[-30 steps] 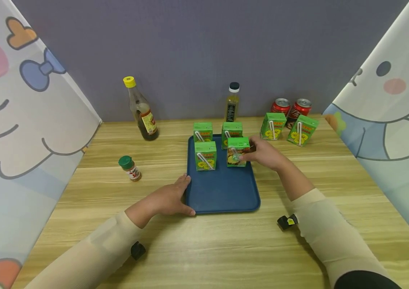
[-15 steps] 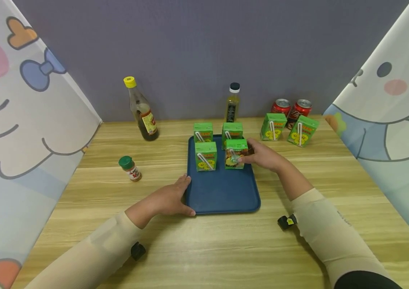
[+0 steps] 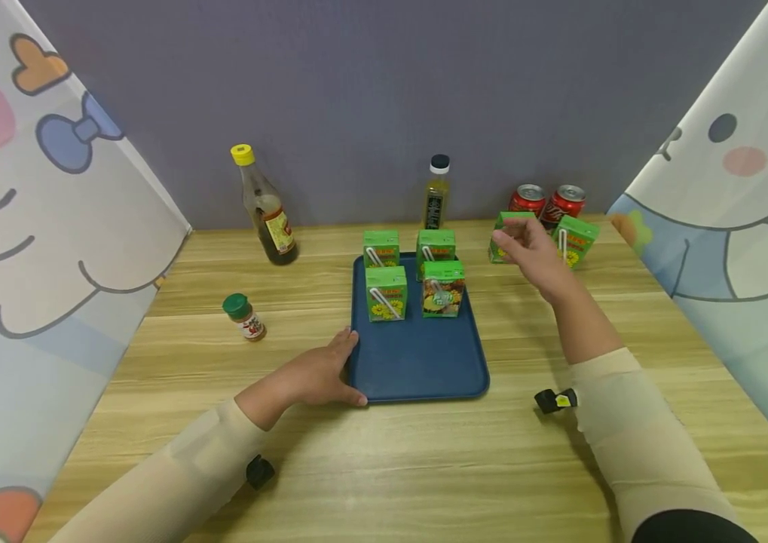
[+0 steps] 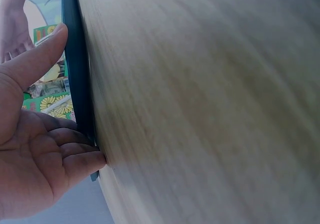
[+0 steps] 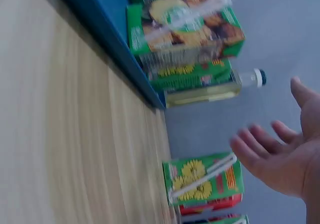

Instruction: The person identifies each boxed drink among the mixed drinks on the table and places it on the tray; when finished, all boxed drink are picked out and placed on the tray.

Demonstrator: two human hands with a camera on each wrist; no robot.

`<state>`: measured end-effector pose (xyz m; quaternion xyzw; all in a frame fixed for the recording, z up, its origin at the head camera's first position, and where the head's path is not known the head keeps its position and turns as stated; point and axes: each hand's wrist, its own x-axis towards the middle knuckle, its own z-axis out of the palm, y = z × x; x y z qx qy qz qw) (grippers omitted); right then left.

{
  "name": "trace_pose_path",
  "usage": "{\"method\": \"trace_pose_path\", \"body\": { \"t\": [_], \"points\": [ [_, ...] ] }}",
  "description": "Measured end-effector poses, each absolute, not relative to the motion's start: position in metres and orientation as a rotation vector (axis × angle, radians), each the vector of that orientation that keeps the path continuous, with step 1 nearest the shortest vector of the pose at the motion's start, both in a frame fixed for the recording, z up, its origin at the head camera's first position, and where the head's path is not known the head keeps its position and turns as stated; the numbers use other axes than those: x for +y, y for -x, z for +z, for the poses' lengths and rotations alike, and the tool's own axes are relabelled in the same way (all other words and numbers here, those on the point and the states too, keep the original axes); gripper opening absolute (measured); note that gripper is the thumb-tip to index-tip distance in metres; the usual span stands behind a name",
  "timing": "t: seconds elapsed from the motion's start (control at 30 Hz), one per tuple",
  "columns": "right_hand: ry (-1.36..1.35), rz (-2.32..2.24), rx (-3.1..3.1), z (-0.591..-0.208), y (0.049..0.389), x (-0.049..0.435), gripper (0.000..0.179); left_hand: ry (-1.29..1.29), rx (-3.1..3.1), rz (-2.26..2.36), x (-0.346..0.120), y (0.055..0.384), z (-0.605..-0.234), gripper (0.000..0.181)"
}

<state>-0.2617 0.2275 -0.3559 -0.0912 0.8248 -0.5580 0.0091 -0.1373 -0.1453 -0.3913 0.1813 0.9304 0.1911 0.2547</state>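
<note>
I log a wood-grain table [image 3: 411, 467], grey wall [image 3: 356, 105] at the far side, cartoon panels [image 3: 24, 249] left and right. Blue tray [image 3: 417, 362] at mid-table; four cartons [image 3: 442, 290] stand on its far half. Left hand [image 3: 321, 373]: thumb and fingers spread wide, touching the tray's near left edge. Right hand [image 3: 538, 258], far right: fingers loosely spread, grasp empty, just beside another carton [image 5: 205, 179]; I cannot tell whether they touch.

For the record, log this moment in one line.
left hand: touches tray; tray cartons: four; other cartons: two; right hand: empty, near other cartons
</note>
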Motion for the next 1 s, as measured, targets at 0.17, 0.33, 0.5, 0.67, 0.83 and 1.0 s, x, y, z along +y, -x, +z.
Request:
{"method": "trace_pose_path", "body": {
  "t": [0.17,0.33,0.5,0.67,0.83,1.0],
  "points": [
    [0.199,-1.771,2.746,-0.355,0.272,0.244,0.086,-0.494,2.533,0.531,-0.146,0.136,-0.392,0.112],
    [0.099,-1.765,2.680,-0.365,0.284,0.255,0.102,-0.504,2.539,0.534,-0.147,0.136,-0.393,0.112],
    [0.017,-1.707,2.616,-0.373,0.293,0.261,0.110,-0.498,2.536,0.534,-0.147,0.137,-0.394,0.112],
    [-0.006,-1.688,2.563,-0.383,0.302,0.266,0.111,-0.497,2.534,0.533,-0.147,0.137,-0.394,0.112],
    [-0.026,-1.721,2.527,-0.392,0.309,0.269,0.108,-0.496,2.531,0.535,-0.146,0.137,-0.394,0.112],
    [-0.044,-1.688,2.586,-0.400,0.312,0.271,0.101,-0.494,2.532,0.522,-0.146,0.138,-0.394,0.112]
  ]
}}
